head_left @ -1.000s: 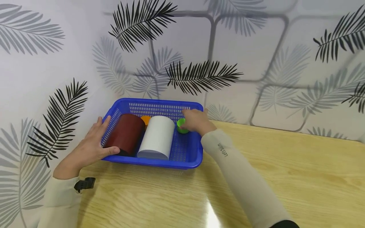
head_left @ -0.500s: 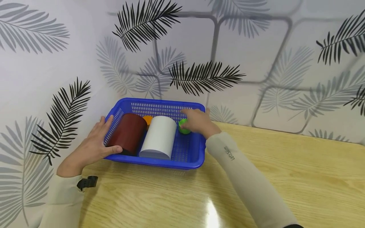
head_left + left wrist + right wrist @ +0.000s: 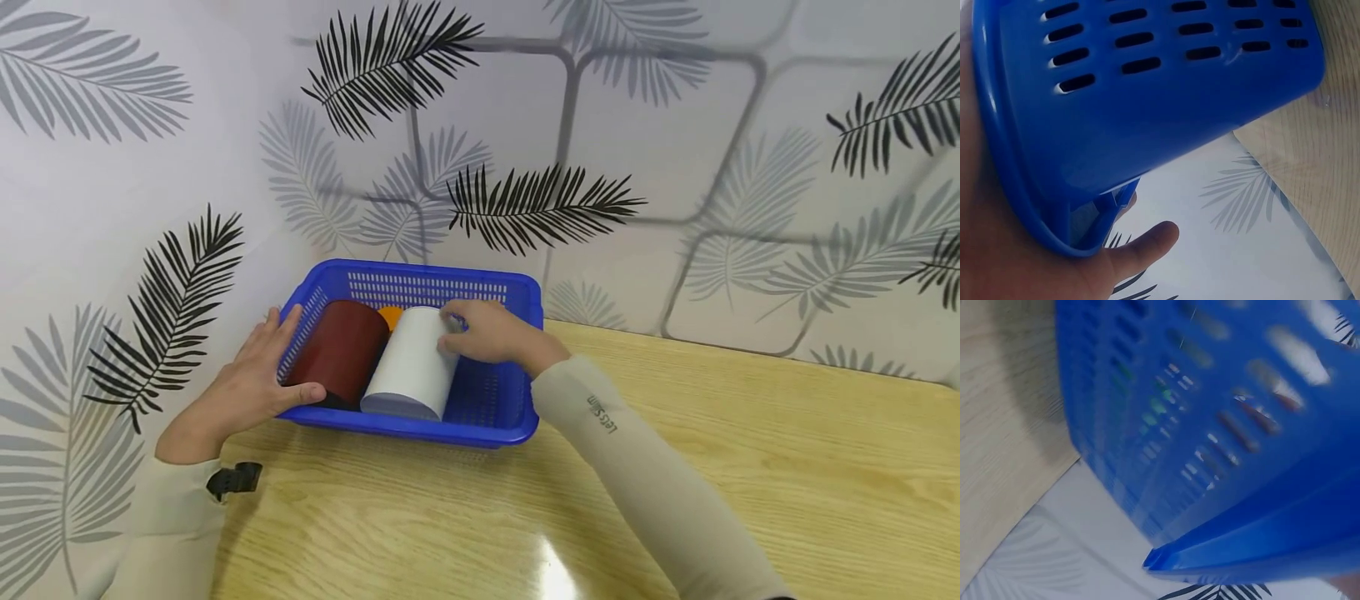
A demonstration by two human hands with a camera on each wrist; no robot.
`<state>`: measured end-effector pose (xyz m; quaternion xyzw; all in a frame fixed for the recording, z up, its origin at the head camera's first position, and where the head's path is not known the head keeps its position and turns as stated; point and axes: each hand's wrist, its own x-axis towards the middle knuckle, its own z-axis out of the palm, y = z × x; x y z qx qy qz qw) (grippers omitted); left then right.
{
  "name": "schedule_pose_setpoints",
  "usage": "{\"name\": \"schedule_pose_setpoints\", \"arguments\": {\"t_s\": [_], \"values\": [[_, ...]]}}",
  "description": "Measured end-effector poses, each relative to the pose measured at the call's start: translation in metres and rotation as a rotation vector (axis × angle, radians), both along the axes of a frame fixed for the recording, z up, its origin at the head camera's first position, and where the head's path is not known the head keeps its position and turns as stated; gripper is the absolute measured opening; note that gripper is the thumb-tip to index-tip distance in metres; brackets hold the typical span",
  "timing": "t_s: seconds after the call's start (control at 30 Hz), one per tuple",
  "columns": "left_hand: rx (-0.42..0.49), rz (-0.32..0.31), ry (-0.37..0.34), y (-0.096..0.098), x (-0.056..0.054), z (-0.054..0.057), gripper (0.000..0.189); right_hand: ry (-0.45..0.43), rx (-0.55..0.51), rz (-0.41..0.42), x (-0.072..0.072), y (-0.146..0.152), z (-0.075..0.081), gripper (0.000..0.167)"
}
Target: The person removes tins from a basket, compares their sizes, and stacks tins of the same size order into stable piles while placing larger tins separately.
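A blue plastic basket stands on the table, holding a maroon cylinder at its left and a white cylinder beside it. Behind and between them shows part of an orange item. My left hand rests on the basket's left end, fingers spread and fairly straight, thumb over the front rim. Thumb and forefinger apart, my right hand touches the white cylinder's upper right side; its other fingers are hidden. In the right wrist view, a green cup shows only as patches through the slots.
The wood-grain table reaches to the right and front of the basket. A wall with printed leaves stands close behind the basket and to its left.
My right hand has moved left from the green cup to the white cylinder, which has shifted slightly left in the basket. The cup is now hidden in the head view. My left hand stays on the basket.
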<state>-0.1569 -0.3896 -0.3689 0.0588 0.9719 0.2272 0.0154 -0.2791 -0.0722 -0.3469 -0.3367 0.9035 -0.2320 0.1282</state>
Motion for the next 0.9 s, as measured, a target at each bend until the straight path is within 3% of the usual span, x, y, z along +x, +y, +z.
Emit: {"name": "schedule_pose_setpoints", "arguments": {"t_s": [0.07,0.17,0.3,0.43,0.57,0.73,0.9], "values": [[-0.009,0.004,-0.002,0.0,0.0,0.0,0.121,-0.048,-0.028,-0.005,0.001,-0.002,0.001,0.068],[-0.014,0.005,-0.005,-0.001,0.0,0.001,0.121,-0.115,0.011,-0.014,0.0,-0.003,0.001,0.081],[-0.015,0.002,-0.008,0.0,-0.001,0.002,0.12,-0.226,0.039,-0.02,-0.004,0.0,-0.006,0.08],[-0.015,-0.002,-0.018,0.003,-0.001,0.003,0.118,-0.376,-0.084,-0.043,-0.005,0.006,-0.01,0.071],[-0.021,-0.006,-0.028,0.004,-0.003,0.003,0.117,-0.478,-0.184,-0.003,0.0,0.008,-0.002,0.07],[-0.038,-0.009,-0.021,0.001,-0.004,0.003,0.117,-0.51,-0.242,0.027,0.005,0.008,0.009,0.072],[-0.032,-0.007,-0.026,0.001,-0.003,0.004,0.116,-0.484,-0.286,-0.028,0.005,0.008,0.009,0.054]]}}
